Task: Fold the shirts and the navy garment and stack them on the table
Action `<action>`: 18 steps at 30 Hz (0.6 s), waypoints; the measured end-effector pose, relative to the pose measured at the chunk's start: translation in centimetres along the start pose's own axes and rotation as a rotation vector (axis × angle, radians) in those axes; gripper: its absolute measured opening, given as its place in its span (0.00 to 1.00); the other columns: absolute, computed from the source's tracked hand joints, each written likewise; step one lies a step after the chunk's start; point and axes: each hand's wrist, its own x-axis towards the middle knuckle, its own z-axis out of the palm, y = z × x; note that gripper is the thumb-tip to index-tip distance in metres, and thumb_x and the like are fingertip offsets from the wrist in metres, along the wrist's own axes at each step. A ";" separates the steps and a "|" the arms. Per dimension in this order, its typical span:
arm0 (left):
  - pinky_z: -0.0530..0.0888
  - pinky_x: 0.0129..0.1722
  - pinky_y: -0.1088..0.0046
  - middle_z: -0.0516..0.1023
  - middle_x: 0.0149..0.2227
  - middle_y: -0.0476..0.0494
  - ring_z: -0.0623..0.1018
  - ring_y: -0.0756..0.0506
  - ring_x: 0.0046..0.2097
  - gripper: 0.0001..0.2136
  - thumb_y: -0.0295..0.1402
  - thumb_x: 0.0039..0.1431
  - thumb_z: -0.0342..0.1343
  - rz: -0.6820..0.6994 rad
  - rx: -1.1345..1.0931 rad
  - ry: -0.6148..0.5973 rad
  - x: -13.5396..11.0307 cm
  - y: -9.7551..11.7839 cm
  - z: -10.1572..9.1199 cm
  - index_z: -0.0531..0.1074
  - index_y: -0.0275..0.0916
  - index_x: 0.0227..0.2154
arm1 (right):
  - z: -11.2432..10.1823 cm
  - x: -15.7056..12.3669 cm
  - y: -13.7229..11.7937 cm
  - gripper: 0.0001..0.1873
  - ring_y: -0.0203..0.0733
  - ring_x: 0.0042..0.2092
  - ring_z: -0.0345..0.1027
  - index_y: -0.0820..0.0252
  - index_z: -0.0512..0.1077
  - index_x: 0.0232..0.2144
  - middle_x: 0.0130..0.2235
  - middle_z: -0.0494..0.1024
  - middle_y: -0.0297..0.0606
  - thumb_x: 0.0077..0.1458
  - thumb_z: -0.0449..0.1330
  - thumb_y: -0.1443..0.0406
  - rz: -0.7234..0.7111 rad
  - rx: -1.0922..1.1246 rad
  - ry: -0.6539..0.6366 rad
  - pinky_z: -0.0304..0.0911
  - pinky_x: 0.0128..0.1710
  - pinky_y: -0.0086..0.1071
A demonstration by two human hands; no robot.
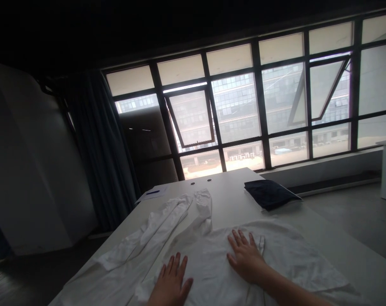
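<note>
Neither hand grips anything: I see both released, palms down with fingers apart, on a white garment (208,255) at the table's near end. On my feed the left hand (173,278) points its fingers toward the far edge, thumb angled out to the right. The right hand (243,255) sits farther forward, fingers toward the far edge with a slant to the left; its forearm slopes in from the near right and blocks my view of part of the garment.

Around them, largest first: a dark-framed window wall (256,93) stands beyond the far edge, two panes tilted open. Next comes the white table (231,199), then a dark blue curtain (99,148) past its left edge. The garment reaches one sleeve toward the far edge. More white cloth (138,242) runs along the left edge; I can't tell if it joins. A folded navy cloth (271,193) takes up the right edge near the far right corner. Paper (159,190) lies at the far left corner, a pen (153,192) on it.
</note>
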 end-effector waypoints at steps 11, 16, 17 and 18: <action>0.75 0.45 0.64 0.76 0.53 0.33 0.80 0.38 0.47 0.23 0.47 0.59 0.53 -0.050 -0.716 0.232 7.1 0.9 -7.9 0.69 0.36 0.51 | -0.9 -2.5 -1.0 0.35 0.58 0.74 0.35 0.53 0.61 0.68 0.74 0.47 0.45 0.62 0.51 0.49 -0.007 0.053 0.044 0.25 0.70 0.61; 0.77 0.38 0.73 0.70 0.61 0.36 0.81 0.44 0.48 0.25 0.47 0.67 0.49 -0.001 -1.080 0.229 12.4 4.8 -8.4 0.58 0.43 0.62 | -1.2 -2.7 -1.1 0.35 0.58 0.74 0.39 0.55 0.63 0.67 0.74 0.50 0.47 0.61 0.52 0.50 -0.002 0.070 0.059 0.25 0.70 0.61; 0.77 0.39 0.73 0.71 0.61 0.38 0.81 0.45 0.48 0.25 0.47 0.68 0.50 0.003 -1.133 0.212 13.2 5.5 -8.2 0.57 0.45 0.63 | -1.2 -2.7 -1.0 0.35 0.58 0.73 0.40 0.55 0.63 0.67 0.73 0.50 0.48 0.61 0.52 0.51 -0.001 0.072 0.056 0.25 0.70 0.61; 0.77 0.39 0.72 0.71 0.60 0.39 0.81 0.45 0.48 0.25 0.47 0.69 0.50 -0.004 -1.178 0.197 13.9 6.1 -7.9 0.56 0.46 0.64 | -1.2 -2.6 -1.0 0.35 0.57 0.73 0.41 0.56 0.63 0.67 0.73 0.51 0.48 0.61 0.52 0.51 -0.001 0.075 0.054 0.25 0.70 0.61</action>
